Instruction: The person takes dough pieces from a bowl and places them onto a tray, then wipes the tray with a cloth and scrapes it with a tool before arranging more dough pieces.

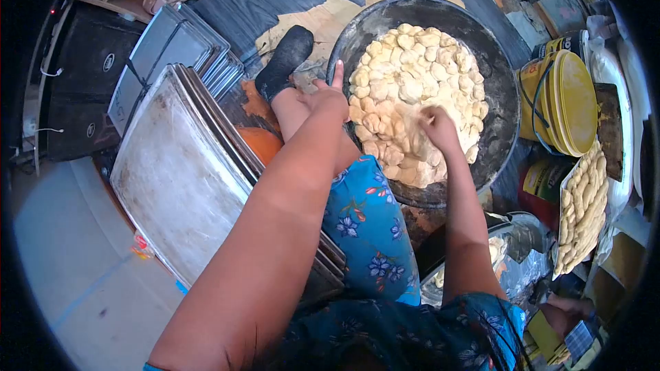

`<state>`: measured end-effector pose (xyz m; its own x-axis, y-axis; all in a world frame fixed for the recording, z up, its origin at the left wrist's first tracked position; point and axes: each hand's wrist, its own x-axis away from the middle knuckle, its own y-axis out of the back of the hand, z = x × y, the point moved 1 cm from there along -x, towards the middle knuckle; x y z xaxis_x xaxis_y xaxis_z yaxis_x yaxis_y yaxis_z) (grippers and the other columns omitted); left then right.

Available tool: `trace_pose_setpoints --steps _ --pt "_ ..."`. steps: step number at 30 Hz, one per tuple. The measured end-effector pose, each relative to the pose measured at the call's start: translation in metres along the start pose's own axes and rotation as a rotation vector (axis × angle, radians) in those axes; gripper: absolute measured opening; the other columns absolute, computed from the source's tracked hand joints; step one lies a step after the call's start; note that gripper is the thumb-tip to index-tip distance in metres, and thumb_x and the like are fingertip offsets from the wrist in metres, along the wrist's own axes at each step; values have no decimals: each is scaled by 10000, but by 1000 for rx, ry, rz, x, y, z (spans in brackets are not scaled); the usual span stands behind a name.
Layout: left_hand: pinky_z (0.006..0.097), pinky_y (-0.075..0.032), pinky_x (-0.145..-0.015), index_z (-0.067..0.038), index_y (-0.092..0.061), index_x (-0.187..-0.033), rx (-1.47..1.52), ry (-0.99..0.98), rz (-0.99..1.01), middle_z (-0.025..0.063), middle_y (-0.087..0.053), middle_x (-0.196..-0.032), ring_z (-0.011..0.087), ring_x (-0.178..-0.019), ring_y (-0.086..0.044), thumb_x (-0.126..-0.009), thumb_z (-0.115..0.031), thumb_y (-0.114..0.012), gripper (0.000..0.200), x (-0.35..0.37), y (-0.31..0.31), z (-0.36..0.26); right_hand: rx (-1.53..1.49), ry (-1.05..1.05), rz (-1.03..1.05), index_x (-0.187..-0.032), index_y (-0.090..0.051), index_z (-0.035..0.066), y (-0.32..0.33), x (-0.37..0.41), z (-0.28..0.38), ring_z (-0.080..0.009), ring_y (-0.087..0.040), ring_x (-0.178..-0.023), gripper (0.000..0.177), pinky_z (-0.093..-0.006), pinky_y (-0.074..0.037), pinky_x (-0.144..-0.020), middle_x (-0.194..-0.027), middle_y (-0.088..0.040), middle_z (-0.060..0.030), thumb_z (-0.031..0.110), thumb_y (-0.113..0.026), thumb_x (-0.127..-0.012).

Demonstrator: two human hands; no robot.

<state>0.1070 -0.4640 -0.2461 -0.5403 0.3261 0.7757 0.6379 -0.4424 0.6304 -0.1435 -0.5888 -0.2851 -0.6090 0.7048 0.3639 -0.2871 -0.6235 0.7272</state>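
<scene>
A wide dark basin (505, 130) stands on the floor in front of me, with many pale dough pieces (450, 61) packed together in it. Over the lower middle of the dough is my right hand (440, 129), its fingers curled in. What it holds, if anything, is hidden; a pale, powdery blur shows just beside it. My left hand (328, 101) rests by the basin's left rim, in front of my lower leg. One finger points out along the rim and the others are partly bent, with nothing in them.
Metal baking trays (182, 137) stand stacked at the left. Yellow buckets (574, 103) stand right of the basin, near a tray of twisted dough pieces (583, 209). A second container (430, 254) sits close by my right forearm. My socked foot (283, 61) lies left of the basin.
</scene>
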Motion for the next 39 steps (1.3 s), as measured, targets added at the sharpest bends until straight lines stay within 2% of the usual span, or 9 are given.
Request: trace_pose_setpoints --steps 3,6,9,14,17,23,28,32,39 --pt "626 -162 -1125 -433 270 -1441 4 4 13 229 -95 -1574 387 -1430 -233 -748 -297 -803 1284 -2 -1 -1 302 -2 -272 -1312 -537 69 -22 -42 -10 -340 -456 -1278 649 -513 -339 -1059 -1382 -482 -184 443 -684 -802" --pt "625 -166 -1125 -429 271 -1442 -9 -4 15 228 -94 -1574 380 -1426 -247 -748 -306 -803 1284 -2 2 1 449 -78 -81 -1503 -227 55 -82 -44 18 -349 -121 -1467 928 -617 -64 -1140 -1570 -151 -228 611 -553 -836" --pt "595 -212 -1102 -420 266 -1448 -10 7 -1 205 -185 -1550 367 -1417 -263 -713 -320 -836 1328 0 1 0 138 279 -164 -1219 -534 67 -105 -14 23 -411 -462 -1136 519 -505 -381 -963 -1199 -500 -224 389 -646 -828" --pt "570 -248 -1079 -422 256 -1452 -9 8 -22 194 -224 -1541 355 -1397 -311 -698 -311 -852 1345 4 2 1 -74 318 356 -1134 -616 99 -41 32 35 -398 -488 -1108 423 -502 -403 -943 -1131 -553 -163 359 -671 -804" --pt "589 -228 -1087 -420 268 -1447 -4 1 1 205 -185 -1551 357 -1399 -310 -718 -312 -832 1324 0 0 0 -119 230 200 -1208 -591 125 -41 -3 8 -379 -458 -1187 494 -541 -369 -972 -1192 -532 -163 355 -696 -783" --pt "621 -181 -1113 -419 282 -1439 8 -13 31 216 -133 -1567 359 -1427 -254 -734 -318 -815 1308 4 5 1 497 85 -329 -1273 -541 147 -98 -58 49 -343 -340 -1330 560 -619 -282 -1021 -1336 -452 -159 344 -713 -778" --pt "590 -203 -1111 -427 272 -1442 -33 11 -14 198 -162 -1568 351 -1429 -254 -705 -340 -842 1339 2 1 0 174 314 -246 -1117 -580 80 -113 -36 36 -391 -502 -1111 377 -441 -426 -943 -1123 -575 -146 66 -610 -741" --pt "596 -210 -1106 -419 285 -1438 -27 0 -19 194 -181 -1564 357 -1431 -244 -700 -359 -842 1348 1 1 2 83 194 -210 -1171 -578 92 -82 -3 24 -393 -488 -1086 480 -415 -440 -919 -1140 -538 -178 103 -678 -701" --pt "644 -144 -1123 -439 253 -1447 -8 -5 1 195 -149 -1569 400 -1437 -196 -733 -319 -818 1293 1 2 1 448 -59 -217 -1126 -628 153 -90 -16 27 -362 -457 -1208 416 -600 -380 -942 -1320 -482 -140 351 -658 -761"
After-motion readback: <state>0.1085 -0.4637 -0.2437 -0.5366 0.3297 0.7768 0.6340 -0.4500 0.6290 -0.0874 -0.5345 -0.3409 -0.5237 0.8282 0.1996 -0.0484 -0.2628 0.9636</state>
